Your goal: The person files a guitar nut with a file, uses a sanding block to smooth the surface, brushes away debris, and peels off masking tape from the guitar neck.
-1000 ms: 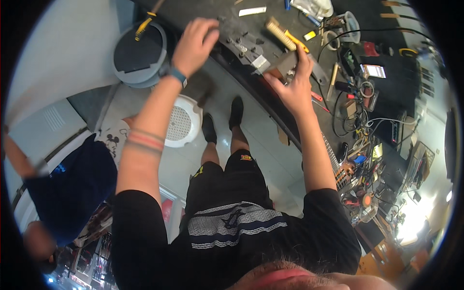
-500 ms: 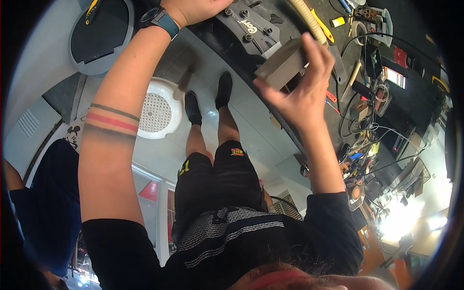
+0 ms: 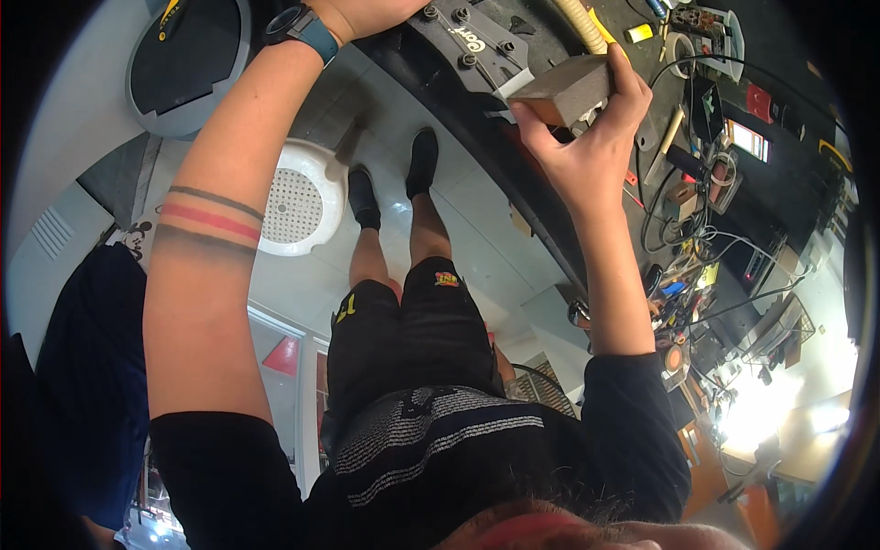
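Note:
My right hand (image 3: 596, 128) grips a grey, brick-shaped block (image 3: 568, 82) with a brown side face, thumb on the near side and fingers over the far edge. The block is over the neck end of a dark guitar headstock (image 3: 486, 41) with black tuning pegs, lying on the black workbench (image 3: 440, 87). Whether the block touches what lies below it, I cannot tell. My left hand (image 3: 371, 11), with a watch at the wrist, is by the other end of the headstock. The upper edge of the picture cuts off its fingers.
A cream ribbed hose (image 3: 579, 23) lies beyond the block. Rightward, the bench bears a tape roll (image 3: 678, 50), tangled cables (image 3: 674, 238) and several tools. A round grey-and-black object (image 3: 188, 69) stands at upper left, a white stool (image 3: 298, 197) below. Another person's dark clothing (image 3: 92, 357) shows at left.
My right hand has carried the block away from me and slightly rightward, turning it so its brown side face shows. The left hand stays at the headstock with only a small shift.

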The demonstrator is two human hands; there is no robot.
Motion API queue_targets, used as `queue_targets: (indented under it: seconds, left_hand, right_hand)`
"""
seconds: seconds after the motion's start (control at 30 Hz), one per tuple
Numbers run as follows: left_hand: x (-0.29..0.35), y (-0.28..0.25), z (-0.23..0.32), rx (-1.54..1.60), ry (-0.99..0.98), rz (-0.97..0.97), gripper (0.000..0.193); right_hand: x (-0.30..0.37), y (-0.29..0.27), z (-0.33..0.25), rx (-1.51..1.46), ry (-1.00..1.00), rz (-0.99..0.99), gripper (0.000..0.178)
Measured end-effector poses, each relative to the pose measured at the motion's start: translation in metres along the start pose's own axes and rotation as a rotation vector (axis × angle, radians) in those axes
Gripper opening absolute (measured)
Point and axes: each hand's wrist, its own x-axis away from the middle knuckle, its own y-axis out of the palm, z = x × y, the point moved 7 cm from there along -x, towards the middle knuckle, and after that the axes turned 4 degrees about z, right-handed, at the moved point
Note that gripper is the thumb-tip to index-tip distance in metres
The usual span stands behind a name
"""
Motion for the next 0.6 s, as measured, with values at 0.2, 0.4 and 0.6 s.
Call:
queue_targets:
  seconds: [0.2, 0.4, 0.6]
  left_hand:
    - [0.002, 0.001, 0.000, -0.001, 0.016, -0.008, 0.026]
    - [0.003, 0.001, 0.001, -0.016, 0.016, -0.014, 0.027]
    - [0.004, 0.002, -0.001, -0.016, 0.015, 0.012, 0.027]
  right_hand:
    - [-0.002, -0.001, 0.002, -0.010, -0.034, 0.003, 0.113]
    - [-0.006, -0.003, 0.010, 0.006, -0.094, -0.014, 0.110]
    - [-0.019, -0.017, 0.029, 0.004, 0.072, -0.040, 0.106]
